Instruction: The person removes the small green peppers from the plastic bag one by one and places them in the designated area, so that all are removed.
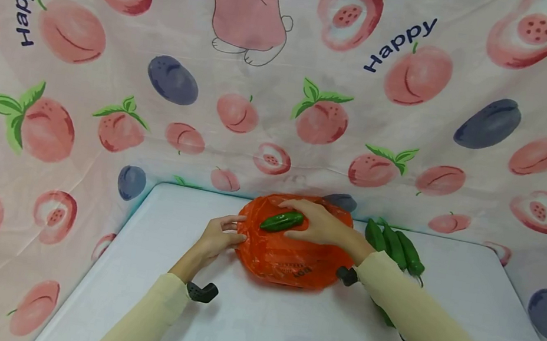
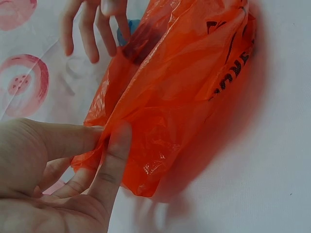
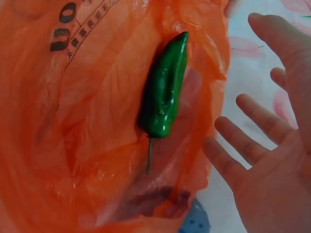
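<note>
An orange plastic bag (image 1: pixel 287 256) with dark printing lies at the far side of the white table. My left hand (image 1: pixel 213 235) pinches its left edge between thumb and fingers, as the left wrist view shows with the bunched plastic (image 2: pixel 99 141). One glossy green pepper (image 3: pixel 165 87) with a thin stem rests against the orange plastic. Beside that pepper, my right hand (image 1: pixel 316 222) reaches over the bag with its fingers spread. In the right wrist view the right palm (image 3: pixel 277 165) holds nothing, and a gap separates its fingers from the pepper.
Several green peppers (image 1: pixel 395 249) lie side by side to the right of the bag. Another green pepper (image 1: pixel 383 315) is mostly hidden under the right forearm. A fruit-print cloth (image 1: pixel 277 81) hangs behind the white table (image 1: pixel 279 338) and along its sides.
</note>
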{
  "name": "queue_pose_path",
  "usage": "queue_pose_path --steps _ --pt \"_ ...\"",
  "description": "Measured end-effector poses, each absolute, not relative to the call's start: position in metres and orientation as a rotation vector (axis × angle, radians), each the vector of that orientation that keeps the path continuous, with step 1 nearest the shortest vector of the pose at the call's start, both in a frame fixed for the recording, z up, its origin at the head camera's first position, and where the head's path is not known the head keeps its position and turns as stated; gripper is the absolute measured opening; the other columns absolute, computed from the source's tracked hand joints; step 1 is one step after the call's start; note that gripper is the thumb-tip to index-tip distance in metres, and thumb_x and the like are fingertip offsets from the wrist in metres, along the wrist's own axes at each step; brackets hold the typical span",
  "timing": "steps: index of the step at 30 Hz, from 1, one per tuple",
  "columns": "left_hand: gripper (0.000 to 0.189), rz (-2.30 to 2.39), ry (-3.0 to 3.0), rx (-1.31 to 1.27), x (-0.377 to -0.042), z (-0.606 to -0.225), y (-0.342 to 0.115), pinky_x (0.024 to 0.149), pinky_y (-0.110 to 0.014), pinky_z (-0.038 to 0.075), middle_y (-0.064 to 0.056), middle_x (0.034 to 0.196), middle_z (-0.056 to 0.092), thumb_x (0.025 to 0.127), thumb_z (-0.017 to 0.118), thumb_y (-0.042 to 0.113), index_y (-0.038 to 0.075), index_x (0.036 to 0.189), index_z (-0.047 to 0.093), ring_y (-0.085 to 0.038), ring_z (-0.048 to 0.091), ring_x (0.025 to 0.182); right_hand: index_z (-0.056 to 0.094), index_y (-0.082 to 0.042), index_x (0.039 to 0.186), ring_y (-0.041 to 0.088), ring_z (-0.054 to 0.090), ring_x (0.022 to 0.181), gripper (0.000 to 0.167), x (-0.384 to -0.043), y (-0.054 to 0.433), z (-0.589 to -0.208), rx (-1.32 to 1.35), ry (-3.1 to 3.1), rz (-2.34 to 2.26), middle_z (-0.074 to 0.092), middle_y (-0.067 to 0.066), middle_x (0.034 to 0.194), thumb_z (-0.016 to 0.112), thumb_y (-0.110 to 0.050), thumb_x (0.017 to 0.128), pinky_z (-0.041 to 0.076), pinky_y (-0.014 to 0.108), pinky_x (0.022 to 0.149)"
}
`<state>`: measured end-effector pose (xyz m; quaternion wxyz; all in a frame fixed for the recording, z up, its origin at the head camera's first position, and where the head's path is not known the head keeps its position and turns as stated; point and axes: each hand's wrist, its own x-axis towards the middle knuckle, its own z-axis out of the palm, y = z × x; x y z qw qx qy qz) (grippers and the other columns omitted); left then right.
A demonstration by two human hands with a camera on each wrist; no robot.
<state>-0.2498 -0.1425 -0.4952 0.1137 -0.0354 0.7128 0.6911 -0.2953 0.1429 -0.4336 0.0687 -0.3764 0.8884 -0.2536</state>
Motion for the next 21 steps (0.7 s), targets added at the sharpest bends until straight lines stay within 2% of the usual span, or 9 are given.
queue_pose_path --steps 7,13,21 --pt "0.05 2.021 2.099 -0.083 -0.25 -0.494 -0.143 0.076 -0.032 0.062 -0.019 0.115 0.061 0.091 0.071 -0.008 0.004 0.139 0.062 -0.018 0.067 0.08 0.048 -0.015 0.153 0.028 0.043 0.143 0.072 -0.306 0.134 -0.448 -1.069 2.673 -0.73 0.05 0.002 0.154 0.081 -0.029 0.091 0.041 0.055 0.113" --pt "0.05 2.027 2.093 -0.083 -0.25 -0.493 -0.142 0.08 -0.034 0.062 -0.019 0.116 0.061 0.092 0.071 -0.007 0.004 0.139 0.062 -0.019 0.067 0.081 0.049 -0.016 0.153 0.026 0.041 0.145 0.07 -0.314 0.127 -0.459 -1.065 2.675 -0.695 0.049 0.001 0.155 0.08 -0.029 0.091 0.04 0.052 0.115" --pt "0.049 2.02 2.101 -0.067 -0.25 -0.495 -0.141 0.077 -0.033 0.062 -0.018 0.115 0.063 0.093 0.071 -0.005 0.003 0.14 0.061 -0.019 0.067 0.081 0.053 -0.022 0.15 0.029 0.039 0.146 0.065 -0.323 0.118 -0.476 -1.02 2.694 -0.566 0.052 0.001 0.152 0.078 -0.035 0.092 0.036 0.054 0.117"
